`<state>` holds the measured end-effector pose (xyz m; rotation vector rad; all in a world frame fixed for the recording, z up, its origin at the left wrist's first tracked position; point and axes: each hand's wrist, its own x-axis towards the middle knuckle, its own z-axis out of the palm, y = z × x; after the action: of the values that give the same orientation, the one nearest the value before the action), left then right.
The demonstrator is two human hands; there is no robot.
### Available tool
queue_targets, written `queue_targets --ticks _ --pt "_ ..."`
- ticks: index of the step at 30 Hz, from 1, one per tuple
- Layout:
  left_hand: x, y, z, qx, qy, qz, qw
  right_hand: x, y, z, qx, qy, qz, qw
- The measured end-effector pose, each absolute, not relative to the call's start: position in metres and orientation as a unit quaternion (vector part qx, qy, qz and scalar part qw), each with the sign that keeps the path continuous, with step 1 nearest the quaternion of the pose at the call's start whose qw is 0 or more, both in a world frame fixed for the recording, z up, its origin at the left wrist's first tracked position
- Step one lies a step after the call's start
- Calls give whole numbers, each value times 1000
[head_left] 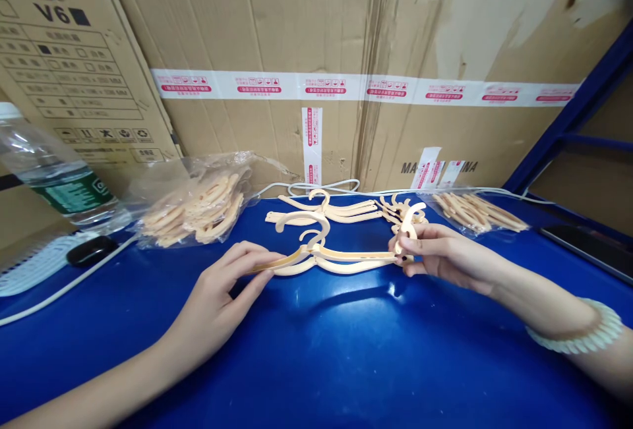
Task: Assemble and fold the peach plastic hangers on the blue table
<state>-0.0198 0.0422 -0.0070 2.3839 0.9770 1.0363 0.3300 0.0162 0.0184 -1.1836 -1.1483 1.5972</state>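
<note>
A beige clothes hanger (356, 256) is held up over the blue table. My left hand (222, 294) pinches its left arm between thumb and fingers. With my right hand (448, 254) I grip a small beige hook-shaped piece (408, 226) at the hanger's right end; fingers partly hide where the two meet. A second hanger (353, 267) lies on the table just behind the held one. Farther back are several more hangers (346, 215), and beside them, partly behind my right hand, a heap of small curved pieces (393, 205).
Clear bags of beige parts lie at left (198, 211) and right (475, 211). A water bottle (64, 185), black mouse (91, 251) and pale-blue slotted item (37, 264) stand left. A dark phone-like slab (588, 251) lies right. White cable (321, 185) runs along the cardboard wall (257, 132).
</note>
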Motion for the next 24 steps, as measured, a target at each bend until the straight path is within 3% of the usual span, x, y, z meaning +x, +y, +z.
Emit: queue_targets --ticks 11,24 --pt "-18 40 -5 850 338 372 155 324 11 21 -457 -459 648 401" --pt "-18 37 -5 855 334 360 166 306 2 17 -511 -495 497 496"
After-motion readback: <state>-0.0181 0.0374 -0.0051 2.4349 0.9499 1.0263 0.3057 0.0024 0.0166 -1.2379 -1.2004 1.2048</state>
